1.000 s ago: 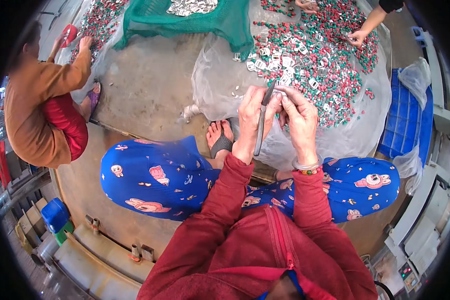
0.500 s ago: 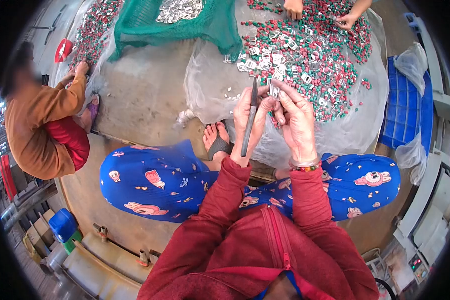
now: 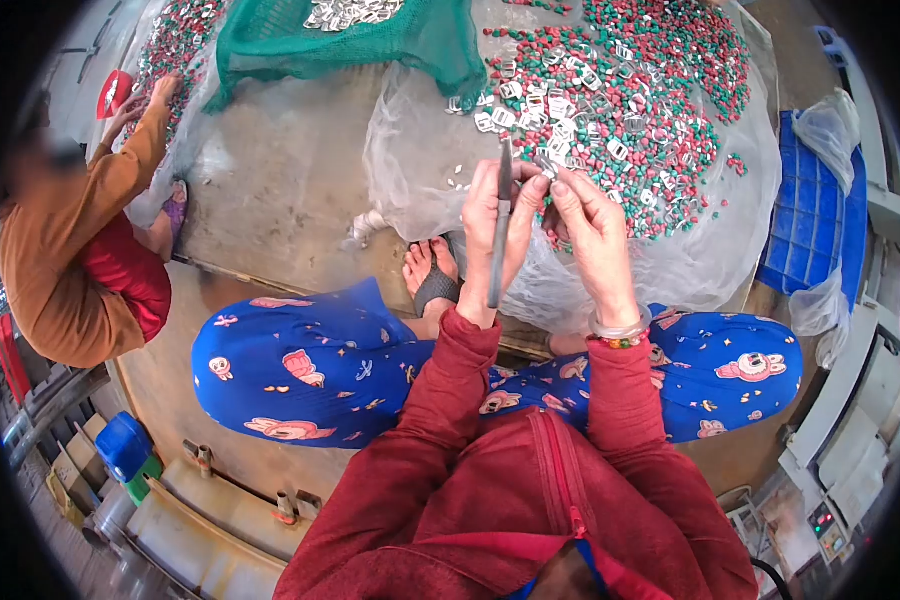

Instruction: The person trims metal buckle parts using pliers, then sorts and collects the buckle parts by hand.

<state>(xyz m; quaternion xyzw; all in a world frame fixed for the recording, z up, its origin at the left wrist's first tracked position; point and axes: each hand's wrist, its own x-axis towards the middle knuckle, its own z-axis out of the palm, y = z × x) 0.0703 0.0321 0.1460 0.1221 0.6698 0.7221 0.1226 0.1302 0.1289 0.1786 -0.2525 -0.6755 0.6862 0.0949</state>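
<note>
My left hand point(image 3: 500, 225) is closed round a dark, narrow knife-like tool point(image 3: 501, 220), which stands nearly upright against the fingers with its tip pointing away from me. My right hand point(image 3: 595, 235), with a bangle and a beaded bracelet at the wrist, pinches a small silvery buckle-like piece point(image 3: 546, 168). Fingertips of both hands meet at this piece. Just beyond them lies a spread of red and green bits point(image 3: 660, 160) mixed with white buckle-shaped pieces point(image 3: 560, 128).
A green net-covered basket point(image 3: 350, 55) with pale pieces stands at the top. Translucent sheeting point(image 3: 410, 150) lies beneath the spread. At the left crouches a co-worker point(image 3: 80, 260) beside another pile and a red dish point(image 3: 114, 93). A blue crate point(image 3: 815, 215) is at the right.
The co-worker's hands at the top right have left the view. The tool has turned more upright in my left hand. The crouching co-worker's arm has reached further up over the left pile.
</note>
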